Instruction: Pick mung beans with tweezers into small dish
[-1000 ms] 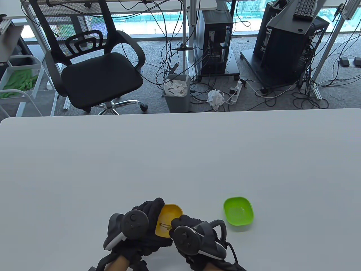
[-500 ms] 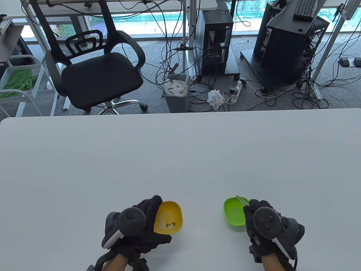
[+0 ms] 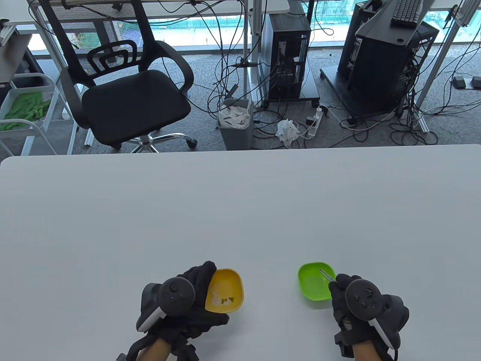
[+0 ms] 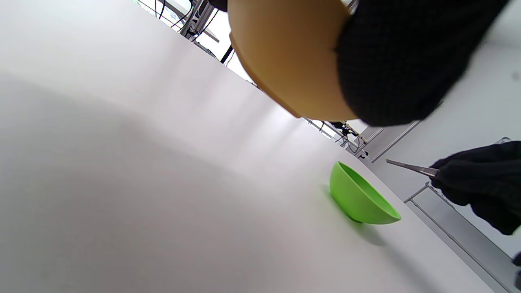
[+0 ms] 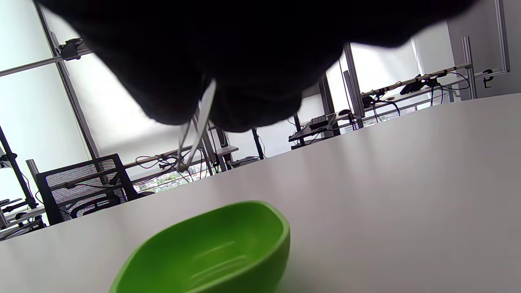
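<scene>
My left hand (image 3: 199, 285) grips the left rim of a yellow dish (image 3: 229, 285) that holds a few green mung beans (image 3: 227, 299) and some pale bits. The left wrist view shows the dish's underside (image 4: 285, 53) lifted off the table. My right hand (image 3: 340, 285) pinches metal tweezers (image 3: 327, 274), whose tips point over the small green dish (image 3: 313, 284). In the right wrist view the tweezers (image 5: 195, 130) hang above the green dish (image 5: 211, 252), tips close together. I cannot tell whether a bean is between them.
The white table (image 3: 240, 210) stretches far beyond the two dishes. Past its far edge are an office chair (image 3: 127, 86), a waste bin (image 3: 235, 122), computer towers and cables on the floor.
My right hand has carried the tweezers from the yellow dish rightward to the green dish, then drifted slightly toward me. My left hand has kept hold of the yellow dish.
</scene>
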